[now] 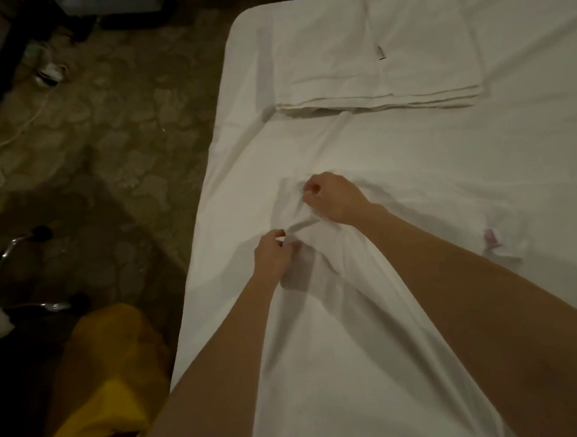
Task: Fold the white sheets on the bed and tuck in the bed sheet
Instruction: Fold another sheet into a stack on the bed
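Cloth of a loose white sheet (338, 317) lies over the near part of the bed (446, 146), running from the bottom edge of the view up to the two hands. Both hands pinch it at its far end. The left hand (272, 253) holds a small gather between curled fingers and thumb. The right hand (333, 198), a little farther up the bed, has its fingers closed on a bunch of the same cloth. I judge that the hands look for an edge or corner here, so that the sheet can be lifted and folded straight; wrinkles spread out from both grips.

Farther up the bed, well apart from the hands, a folded stack of white sheets (374, 55) lies flat, probably put there to keep the working area free. A small pink label (490, 238) shows on the cloth to the right.

The bed sheet (227, 147) hangs over the left side of the mattress. Beside the bed are a patterned floor (110, 128), a white cable (18, 131), a yellow cloth (107, 377) and a metal chair frame (12, 248). The room is dim.
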Available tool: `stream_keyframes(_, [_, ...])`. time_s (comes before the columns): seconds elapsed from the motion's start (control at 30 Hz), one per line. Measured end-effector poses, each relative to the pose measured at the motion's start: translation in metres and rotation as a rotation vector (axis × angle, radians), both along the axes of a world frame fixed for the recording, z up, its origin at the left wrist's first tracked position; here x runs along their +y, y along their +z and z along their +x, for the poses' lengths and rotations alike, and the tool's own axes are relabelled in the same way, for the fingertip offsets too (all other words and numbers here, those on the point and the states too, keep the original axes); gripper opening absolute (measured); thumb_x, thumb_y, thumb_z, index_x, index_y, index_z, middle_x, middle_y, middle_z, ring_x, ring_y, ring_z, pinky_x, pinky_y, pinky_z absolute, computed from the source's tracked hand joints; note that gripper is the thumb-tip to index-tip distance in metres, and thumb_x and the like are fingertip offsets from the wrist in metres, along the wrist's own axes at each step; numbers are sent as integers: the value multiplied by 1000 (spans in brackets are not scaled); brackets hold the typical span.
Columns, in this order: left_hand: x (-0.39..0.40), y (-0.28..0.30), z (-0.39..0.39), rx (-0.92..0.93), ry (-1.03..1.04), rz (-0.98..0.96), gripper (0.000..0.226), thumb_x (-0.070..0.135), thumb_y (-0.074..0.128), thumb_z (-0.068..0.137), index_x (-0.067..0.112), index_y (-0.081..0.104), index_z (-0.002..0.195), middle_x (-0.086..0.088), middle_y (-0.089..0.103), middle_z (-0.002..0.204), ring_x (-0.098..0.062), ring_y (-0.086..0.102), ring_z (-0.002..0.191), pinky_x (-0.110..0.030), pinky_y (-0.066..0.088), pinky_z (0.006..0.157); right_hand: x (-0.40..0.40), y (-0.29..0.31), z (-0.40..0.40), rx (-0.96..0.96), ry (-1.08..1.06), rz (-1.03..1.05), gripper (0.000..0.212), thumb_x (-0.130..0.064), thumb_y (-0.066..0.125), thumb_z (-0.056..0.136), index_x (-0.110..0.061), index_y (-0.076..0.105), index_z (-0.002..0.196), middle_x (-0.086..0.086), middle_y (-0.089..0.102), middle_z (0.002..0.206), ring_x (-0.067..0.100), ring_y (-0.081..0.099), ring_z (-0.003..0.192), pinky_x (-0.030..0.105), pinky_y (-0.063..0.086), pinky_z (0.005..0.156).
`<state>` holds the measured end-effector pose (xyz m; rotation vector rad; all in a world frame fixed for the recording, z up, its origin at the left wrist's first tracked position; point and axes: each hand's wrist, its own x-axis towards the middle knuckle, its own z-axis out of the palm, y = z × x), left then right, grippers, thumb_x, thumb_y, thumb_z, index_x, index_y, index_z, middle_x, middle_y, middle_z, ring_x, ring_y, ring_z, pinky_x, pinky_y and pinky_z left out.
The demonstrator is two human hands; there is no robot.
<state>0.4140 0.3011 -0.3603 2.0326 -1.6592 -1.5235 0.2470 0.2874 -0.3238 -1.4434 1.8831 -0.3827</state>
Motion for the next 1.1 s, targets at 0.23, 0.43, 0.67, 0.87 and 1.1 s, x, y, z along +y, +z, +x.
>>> stream_keyframes(0.23, [27,12,-8,250,107,-24,61,30,76,71,25,55,128,1,67,88,-15,62,80,-36,54,84,-14,7,16,73,250,155,41,-44,61,88,-20,43,59,-7,42,58,9,41,54,25,33,57])
stream_keyframes(0.43, [29,24,-4,289,235,48,74,25,76,81,25,35,142,14,55,72,0,55,70,-9,45,62,-35,17,-1,199,-43,-93,27,-35,55,94,-10,63,86,7,60,86,26,60,86,30,41,71])
stream_keyframes(0.67, [17,42,-5,245,-95,-4,26,26,74,73,16,70,96,-5,71,89,-27,68,84,-40,56,78,-57,37,5,163,56,267,53,-62,55,84,-9,48,79,-1,52,75,19,53,74,32,40,74])
stream_keyframes(0.87, [29,46,-19,375,-142,-31,43,30,65,70,23,63,113,0,70,104,-23,66,93,-40,55,85,-70,50,29,344,388,411,30,-29,70,80,-16,46,69,-1,49,73,20,53,80,32,41,72])
stream_keyframes(1.1, [13,44,3,402,4,98,30,5,63,84,15,65,112,2,70,103,-13,66,94,-24,53,79,-63,28,-14,-122,-258,-15,27,-21,56,92,2,69,84,6,62,75,18,56,74,26,40,70])
